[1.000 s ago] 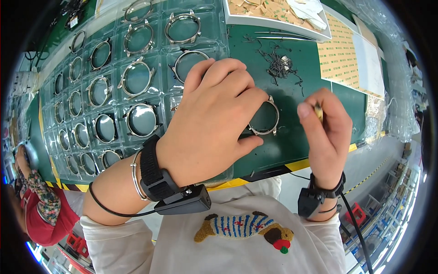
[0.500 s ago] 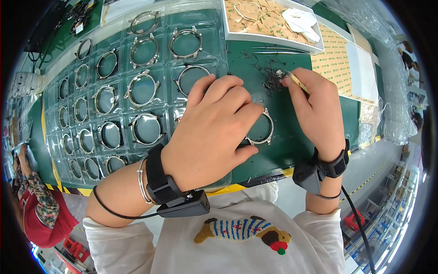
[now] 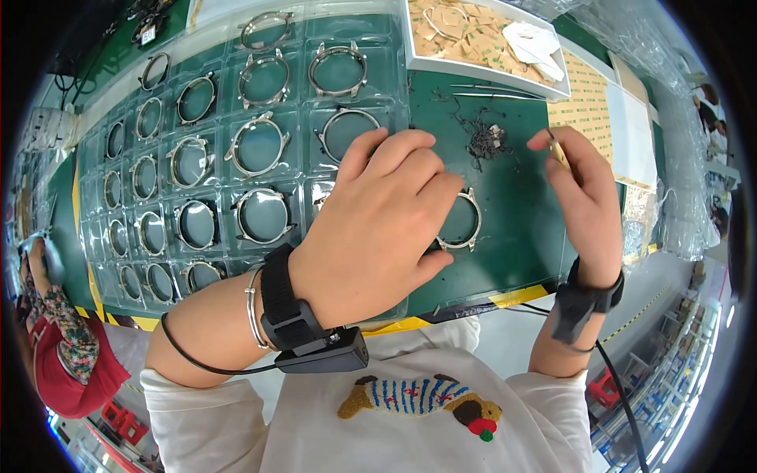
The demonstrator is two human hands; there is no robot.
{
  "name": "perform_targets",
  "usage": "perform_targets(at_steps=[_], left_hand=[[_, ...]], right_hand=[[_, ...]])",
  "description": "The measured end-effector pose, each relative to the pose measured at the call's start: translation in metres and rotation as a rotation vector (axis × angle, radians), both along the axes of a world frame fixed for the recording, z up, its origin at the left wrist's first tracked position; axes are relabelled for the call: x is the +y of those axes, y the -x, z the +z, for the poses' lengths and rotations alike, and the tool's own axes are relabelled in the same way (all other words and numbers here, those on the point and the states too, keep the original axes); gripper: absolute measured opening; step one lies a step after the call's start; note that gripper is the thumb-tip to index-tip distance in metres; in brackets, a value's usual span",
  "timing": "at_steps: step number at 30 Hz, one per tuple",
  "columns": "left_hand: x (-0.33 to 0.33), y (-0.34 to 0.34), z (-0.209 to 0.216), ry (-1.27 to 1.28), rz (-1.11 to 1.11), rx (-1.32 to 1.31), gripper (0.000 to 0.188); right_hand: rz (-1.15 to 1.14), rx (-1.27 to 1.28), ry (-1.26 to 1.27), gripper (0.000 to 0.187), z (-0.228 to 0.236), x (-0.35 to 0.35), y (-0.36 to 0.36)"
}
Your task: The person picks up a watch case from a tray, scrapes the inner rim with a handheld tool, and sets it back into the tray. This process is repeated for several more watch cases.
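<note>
"Round silver metal watch case with small lugs (image 3: 478,221): where do you have it?"

"On my remote feed it appears to lie flat on the broad green work surface (image 3: 505,264), just right of a large transparent plastic tray with moulded pockets (image 3: 347,25). I count many similar metal rings in there. Beyond, a white open-topped box (image 3: 473,75) holds tan paper pieces."

"And the hands?"

"The wearer's left hand (image 3: 386,221) is palm down, fingers loosely bent, covering the case's left side. Index finger and thumb reach its rim, but their undersides are hidden, so I can't tell whether they pinch it. The right hand (image 3: 587,177) is well apart from the case, its fingers closed on something thin."

"Which way does the case run?"

"It's round, so I go by the visible lugs: that line seems to run roughly away from the wearer. The left hand is the nearer one, touching or almost; from the right hand, the case lies leftward and closer to the wearer."

"Anything smaller?"

"A tangled pile of thin dark scraps (image 3: 482,142) beyond the case, and the right hand's slim pale-yellow stick (image 3: 558,154), slanting up and left."
</note>
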State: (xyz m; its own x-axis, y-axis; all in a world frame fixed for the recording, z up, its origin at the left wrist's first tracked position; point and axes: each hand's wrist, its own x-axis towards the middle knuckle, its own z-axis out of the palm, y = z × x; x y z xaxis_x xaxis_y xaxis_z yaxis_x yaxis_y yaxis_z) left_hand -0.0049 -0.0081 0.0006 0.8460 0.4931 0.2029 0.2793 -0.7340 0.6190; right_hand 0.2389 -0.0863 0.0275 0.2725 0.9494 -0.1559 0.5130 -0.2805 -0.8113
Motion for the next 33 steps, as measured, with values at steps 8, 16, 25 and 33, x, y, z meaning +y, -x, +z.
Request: perform_targets(at_steps=[8,16,25,33], left_hand=[[0.001,-0.001,-0.001,0.005,-0.013,-0.003,0.061],[0.002,-0.003,-0.001,0.014,-0.03,-0.009,0.059],[0.005,-0.005,0.0,0.014,-0.028,0.007,0.058],[0.004,-0.006,0.0,0.008,-0.017,-0.003,0.06]], right_hand=[[0.264,-0.335,-0.215,0.03,-0.013,-0.044,0.045],[0.421,-0.257,-0.251,0.028,-0.017,-0.037,0.044],[0.401,-0.287,-0.243,0.024,-0.019,-0.035,0.053],[0.315,-0.262,-0.237,0.021,-0.018,-0.034,0.059]])
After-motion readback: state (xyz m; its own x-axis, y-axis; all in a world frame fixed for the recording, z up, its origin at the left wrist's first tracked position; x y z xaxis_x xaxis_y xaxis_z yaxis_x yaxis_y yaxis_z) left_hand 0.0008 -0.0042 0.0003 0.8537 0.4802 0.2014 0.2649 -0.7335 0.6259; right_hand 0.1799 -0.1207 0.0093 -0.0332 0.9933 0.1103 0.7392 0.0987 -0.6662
